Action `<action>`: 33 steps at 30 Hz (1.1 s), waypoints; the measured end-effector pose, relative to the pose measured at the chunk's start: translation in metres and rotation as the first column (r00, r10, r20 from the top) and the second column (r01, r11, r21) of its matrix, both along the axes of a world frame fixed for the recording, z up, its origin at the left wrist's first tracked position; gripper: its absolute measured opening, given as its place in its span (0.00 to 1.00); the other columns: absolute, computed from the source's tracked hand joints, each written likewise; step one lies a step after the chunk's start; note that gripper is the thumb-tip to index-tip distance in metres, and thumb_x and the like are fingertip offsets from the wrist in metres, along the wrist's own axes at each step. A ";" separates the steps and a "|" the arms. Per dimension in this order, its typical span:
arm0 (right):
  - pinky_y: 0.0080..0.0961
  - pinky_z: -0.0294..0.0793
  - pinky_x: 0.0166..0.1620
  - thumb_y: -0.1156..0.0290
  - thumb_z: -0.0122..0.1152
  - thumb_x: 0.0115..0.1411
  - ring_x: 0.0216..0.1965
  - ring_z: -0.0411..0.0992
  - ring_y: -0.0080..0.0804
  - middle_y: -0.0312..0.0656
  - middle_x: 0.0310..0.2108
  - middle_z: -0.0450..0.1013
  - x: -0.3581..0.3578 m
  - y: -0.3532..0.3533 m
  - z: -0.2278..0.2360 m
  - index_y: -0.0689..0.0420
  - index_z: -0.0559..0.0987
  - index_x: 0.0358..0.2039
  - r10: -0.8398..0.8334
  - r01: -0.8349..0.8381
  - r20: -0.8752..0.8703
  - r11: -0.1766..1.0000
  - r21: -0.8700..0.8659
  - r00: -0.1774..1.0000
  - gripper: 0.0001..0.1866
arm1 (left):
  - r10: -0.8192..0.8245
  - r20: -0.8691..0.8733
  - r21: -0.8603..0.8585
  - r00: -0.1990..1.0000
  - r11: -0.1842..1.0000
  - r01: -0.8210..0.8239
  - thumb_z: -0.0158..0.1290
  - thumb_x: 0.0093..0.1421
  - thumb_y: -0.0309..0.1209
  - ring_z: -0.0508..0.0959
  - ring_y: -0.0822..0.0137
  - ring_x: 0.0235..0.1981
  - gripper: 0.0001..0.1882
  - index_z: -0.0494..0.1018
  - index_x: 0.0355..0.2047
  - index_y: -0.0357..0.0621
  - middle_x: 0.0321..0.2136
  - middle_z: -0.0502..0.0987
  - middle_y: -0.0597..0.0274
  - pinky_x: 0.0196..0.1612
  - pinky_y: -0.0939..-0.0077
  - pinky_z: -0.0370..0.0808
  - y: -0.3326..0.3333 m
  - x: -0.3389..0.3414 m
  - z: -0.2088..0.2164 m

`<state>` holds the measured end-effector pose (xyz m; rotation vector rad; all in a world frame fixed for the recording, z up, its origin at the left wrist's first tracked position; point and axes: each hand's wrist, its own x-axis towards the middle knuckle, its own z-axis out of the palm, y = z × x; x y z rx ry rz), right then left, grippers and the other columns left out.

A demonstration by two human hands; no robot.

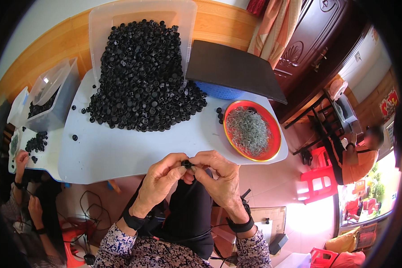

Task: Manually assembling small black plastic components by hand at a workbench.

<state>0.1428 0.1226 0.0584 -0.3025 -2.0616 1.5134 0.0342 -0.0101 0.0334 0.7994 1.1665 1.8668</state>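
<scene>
Just off the near edge of the table, above my lap, both hands meet at a small round black plastic cap. My left hand pinches it from the left between thumb and fingers. From the other side, my right hand has its thumb and fingers closed on the same cap. The fingers partly cover it, and whether a small pin is also between them cannot be made out. Beyond my hands a big heap of similar black caps spills from a tipped translucent bin. A red basin of thin silvery metal pins stands near my right hand.
The white table carries a few stray caps. A dark flat board rests over a blue basket at the back right. On the left, a co-worker's hand is beside a small cap pile. Red stools stand right.
</scene>
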 end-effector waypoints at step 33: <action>0.22 0.77 0.39 0.87 0.59 0.54 0.34 0.76 0.26 0.42 0.38 0.74 0.000 0.003 -0.003 0.65 0.81 0.35 0.064 -0.070 -0.068 0.992 -0.101 0.996 0.09 | 0.046 -0.124 -0.041 0.991 0.998 -0.052 0.48 0.66 0.29 0.74 0.78 0.30 0.16 0.68 0.51 0.31 0.30 0.77 0.64 0.35 0.84 0.72 0.000 0.002 -0.001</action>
